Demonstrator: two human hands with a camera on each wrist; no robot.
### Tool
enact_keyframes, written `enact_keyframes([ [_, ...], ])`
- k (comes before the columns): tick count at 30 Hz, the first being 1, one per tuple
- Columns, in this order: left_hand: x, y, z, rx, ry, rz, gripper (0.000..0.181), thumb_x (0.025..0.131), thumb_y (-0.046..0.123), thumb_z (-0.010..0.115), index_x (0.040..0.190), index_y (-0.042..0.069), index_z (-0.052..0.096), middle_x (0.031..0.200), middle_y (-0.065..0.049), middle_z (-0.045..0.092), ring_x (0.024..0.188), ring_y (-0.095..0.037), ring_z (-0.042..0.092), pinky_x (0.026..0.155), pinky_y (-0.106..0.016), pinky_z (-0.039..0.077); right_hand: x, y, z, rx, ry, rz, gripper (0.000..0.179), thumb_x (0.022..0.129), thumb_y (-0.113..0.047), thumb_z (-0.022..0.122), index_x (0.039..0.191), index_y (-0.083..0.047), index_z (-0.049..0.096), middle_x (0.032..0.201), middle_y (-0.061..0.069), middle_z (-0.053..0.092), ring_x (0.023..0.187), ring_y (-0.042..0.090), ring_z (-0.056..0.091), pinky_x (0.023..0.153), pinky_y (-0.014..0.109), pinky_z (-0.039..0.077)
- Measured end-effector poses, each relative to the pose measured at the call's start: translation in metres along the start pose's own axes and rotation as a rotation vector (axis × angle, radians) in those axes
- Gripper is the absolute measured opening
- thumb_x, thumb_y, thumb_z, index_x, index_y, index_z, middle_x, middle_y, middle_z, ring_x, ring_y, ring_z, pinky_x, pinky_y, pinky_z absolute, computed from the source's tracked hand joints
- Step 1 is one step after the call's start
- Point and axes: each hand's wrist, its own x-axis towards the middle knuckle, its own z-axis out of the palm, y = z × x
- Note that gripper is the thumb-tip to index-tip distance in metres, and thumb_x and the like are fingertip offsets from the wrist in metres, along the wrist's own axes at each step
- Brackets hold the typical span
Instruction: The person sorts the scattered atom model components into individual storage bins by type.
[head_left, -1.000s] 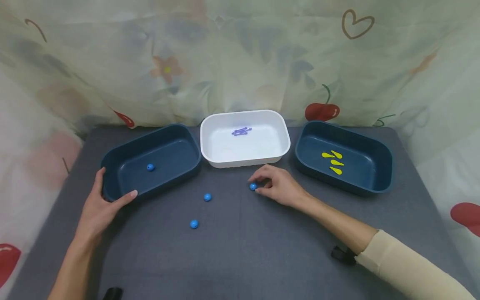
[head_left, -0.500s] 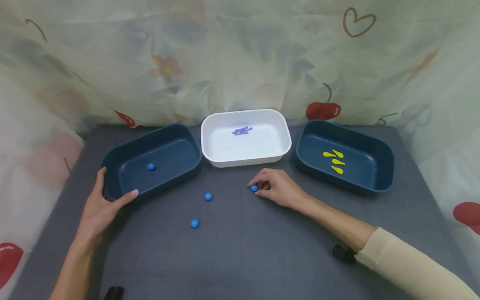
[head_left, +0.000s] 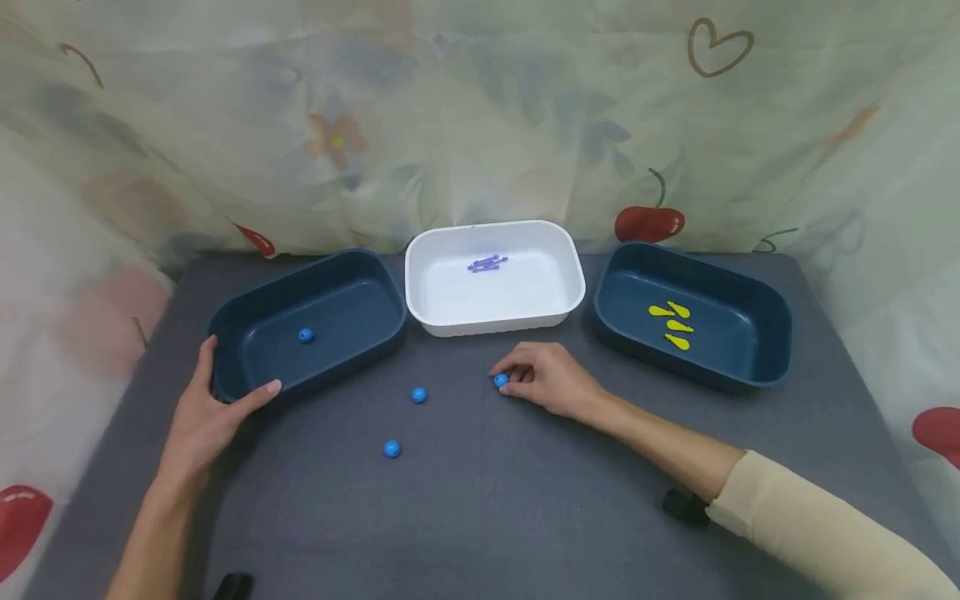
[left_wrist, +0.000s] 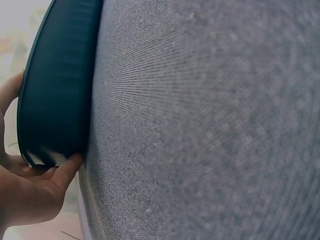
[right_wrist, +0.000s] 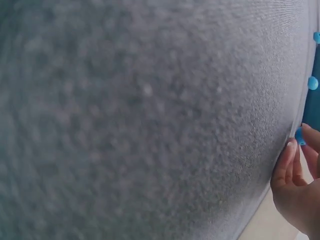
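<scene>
Between the thumb and forefinger of my right hand [head_left: 551,382] is a blue bead [head_left: 501,380], just in front of the white tray; the right wrist view shows this bead [right_wrist: 300,136] at the fingertips. My left hand [head_left: 204,421] holds the near left corner of a dark blue tray [head_left: 311,373], thumb along the front wall and fingers round the end. In the left wrist view that hand [left_wrist: 37,192] wraps the end of the tray [left_wrist: 60,85]. Inside it lies one blue bead [head_left: 306,335]. Two more beads rest on the cloth, a farther one [head_left: 418,395] and a nearer one [head_left: 392,448].
The white tray [head_left: 495,322] at the back middle holds several small purple pieces [head_left: 487,264]. Another dark blue tray [head_left: 738,292], to the right, contains several yellow drop-shaped pieces [head_left: 678,326]. Grey cloth [head_left: 510,517] covers the table, and a patterned curtain [head_left: 480,108] hangs behind.
My right hand has shifted slightly left and toward me, with the bead now closer between its fingertips. The left hand stays on the tray.
</scene>
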Motion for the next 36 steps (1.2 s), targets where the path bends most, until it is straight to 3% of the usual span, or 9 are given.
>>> enact_keyframes([
  [9, -0.001, -0.001, 0.001, -0.019, 0.007, -0.006, 0.109, 0.089, 0.049, 0.071, 0.156, 0.037, -0.014, 0.164, -0.015, -0.008, 0.147, -0.047, 0.001, 0.106, -0.074, 0.018, 0.007, -0.016, -0.009, 0.159, -0.086, 0.072, 0.023, 0.087, -0.015, 0.078, 0.110, -0.014, 0.075, 0.101, -0.007, 0.073, 0.086, 0.005, 0.069, 0.082, 0.026, 0.055],
  [14, -0.001, 0.000, 0.001, -0.020, -0.003, -0.012, 0.109, 0.089, 0.050, 0.071, 0.155, 0.038, -0.015, 0.164, -0.014, -0.010, 0.147, -0.047, -0.001, 0.106, -0.074, 0.017, 0.013, -0.031, -0.011, 0.177, -0.104, 0.080, 0.023, 0.088, -0.015, 0.077, 0.110, -0.014, 0.075, 0.101, -0.007, 0.073, 0.086, 0.005, 0.069, 0.082, 0.026, 0.055],
  [22, 0.000, 0.003, 0.001, -0.019, -0.003, -0.020, 0.110, 0.089, 0.050, 0.071, 0.155, 0.037, -0.015, 0.164, -0.015, -0.010, 0.147, -0.047, -0.001, 0.106, -0.074, 0.016, 0.031, -0.051, -0.011, 0.204, -0.095, -0.015, 0.025, 0.090, -0.015, 0.076, 0.113, -0.009, 0.074, 0.099, -0.007, 0.072, 0.082, 0.010, 0.064, 0.077, 0.026, 0.054],
  [27, 0.000, 0.002, 0.002, -0.029, -0.015, -0.005, 0.110, 0.089, 0.050, 0.071, 0.155, 0.038, -0.016, 0.164, -0.011, -0.012, 0.148, -0.046, -0.003, 0.106, -0.074, 0.016, 0.047, -0.064, -0.013, 0.173, -0.074, -0.082, 0.020, 0.090, -0.017, 0.075, 0.110, -0.014, 0.076, 0.093, -0.009, 0.071, 0.079, 0.009, 0.064, 0.076, 0.026, 0.053],
  [36, 0.000, 0.000, 0.000, -0.027, -0.017, -0.015, 0.112, 0.088, 0.051, 0.071, 0.154, 0.038, -0.018, 0.164, -0.012, -0.012, 0.147, -0.047, -0.001, 0.106, -0.073, 0.018, 0.079, -0.089, -0.014, 0.132, -0.100, -0.129, 0.021, 0.091, -0.016, 0.072, 0.112, -0.013, 0.075, 0.096, -0.007, 0.072, 0.082, 0.006, 0.067, 0.080, 0.022, 0.052],
])
